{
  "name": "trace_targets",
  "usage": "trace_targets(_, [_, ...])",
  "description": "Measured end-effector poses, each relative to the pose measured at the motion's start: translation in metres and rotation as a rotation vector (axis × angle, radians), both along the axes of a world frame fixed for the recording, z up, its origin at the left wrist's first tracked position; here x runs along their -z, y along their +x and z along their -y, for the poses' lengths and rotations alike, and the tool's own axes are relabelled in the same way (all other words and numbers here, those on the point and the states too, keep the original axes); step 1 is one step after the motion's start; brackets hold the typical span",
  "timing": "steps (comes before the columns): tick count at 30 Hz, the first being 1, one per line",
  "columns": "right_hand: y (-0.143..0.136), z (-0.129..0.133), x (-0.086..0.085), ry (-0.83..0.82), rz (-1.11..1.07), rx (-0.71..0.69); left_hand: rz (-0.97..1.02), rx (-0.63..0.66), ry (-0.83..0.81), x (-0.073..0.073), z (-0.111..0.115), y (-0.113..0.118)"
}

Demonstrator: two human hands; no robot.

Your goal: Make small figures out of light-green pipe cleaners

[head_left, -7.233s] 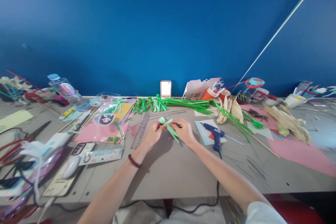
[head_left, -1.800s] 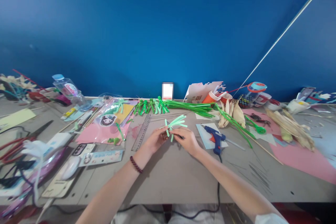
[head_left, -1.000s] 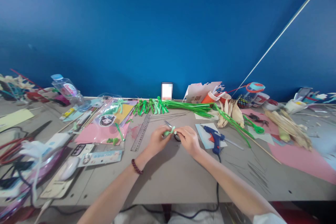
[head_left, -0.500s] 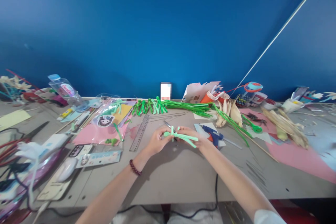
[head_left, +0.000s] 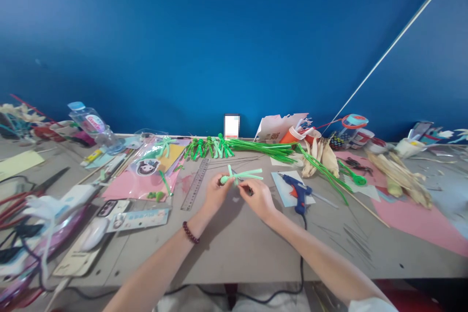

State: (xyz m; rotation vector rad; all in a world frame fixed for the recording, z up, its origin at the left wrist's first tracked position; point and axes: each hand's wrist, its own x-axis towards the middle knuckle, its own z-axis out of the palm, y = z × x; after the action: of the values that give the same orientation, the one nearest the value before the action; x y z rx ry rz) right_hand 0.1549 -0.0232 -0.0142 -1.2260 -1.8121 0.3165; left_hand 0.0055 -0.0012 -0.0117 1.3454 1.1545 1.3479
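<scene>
My left hand [head_left: 216, 192] pinches a light green pipe cleaner piece [head_left: 248, 174] by its rounded left end, just above the table. Two fuzzy strips of it stretch out to the right, and a short strip crosses it near my fingers. Close on the right, my right hand [head_left: 259, 199] is closed, thumb and forefinger pinched at the lower end of the crossing strip. A thin metal tool with a dark handle [head_left: 250, 190] shows partly by the right fingers. Its kind is unclear, and so is whether it is held or lies on the table.
Green pipe cleaner figures [head_left: 208, 147] and a bundle of green stems [head_left: 266, 148] lie along the back. A ruler [head_left: 196, 184] is left of my hands. On the right are a blue glue gun [head_left: 300, 194] with its cord, dried husks [head_left: 329, 158] and thin wires [head_left: 356, 241].
My right hand has come off the long strips and drawn in toward my left hand, its fingers now curled into a pinch. The pipe cleaner piece has shifted slightly left and up.
</scene>
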Motion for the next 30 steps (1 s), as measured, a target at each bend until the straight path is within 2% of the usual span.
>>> trace_targets(3, [0.001,0.005,-0.005,0.159,0.245,0.073,-0.201,-0.017,0.154,0.001,-0.001,-0.002])
trace_targets(7, [0.001,0.006,-0.008,0.318,0.495,0.076,-0.326,0.091,0.231,-0.001,-0.003,-0.006])
trace_targets(9, [0.002,0.005,-0.009,0.345,0.526,0.065,-0.369,0.159,0.246,-0.003,-0.005,-0.008])
trace_targets(12, [0.006,0.001,-0.009,0.308,0.398,0.043,-0.415,0.252,0.259,-0.005,-0.006,-0.011])
trace_targets(16, [0.013,-0.006,-0.009,0.097,0.118,-0.037,-0.459,0.306,0.279,-0.009,-0.005,-0.013])
trace_targets(20, [0.017,-0.012,-0.01,-0.147,-0.097,-0.058,-0.453,0.366,0.261,-0.015,-0.004,-0.013])
trace_targets(24, [0.023,-0.021,-0.012,-0.498,-0.358,-0.096,-0.333,0.407,0.184,-0.015,-0.006,-0.013])
trace_targets(30, [0.036,-0.031,-0.012,-1.037,-0.694,-0.361,-0.059,0.442,0.008,-0.01,-0.003,-0.009])
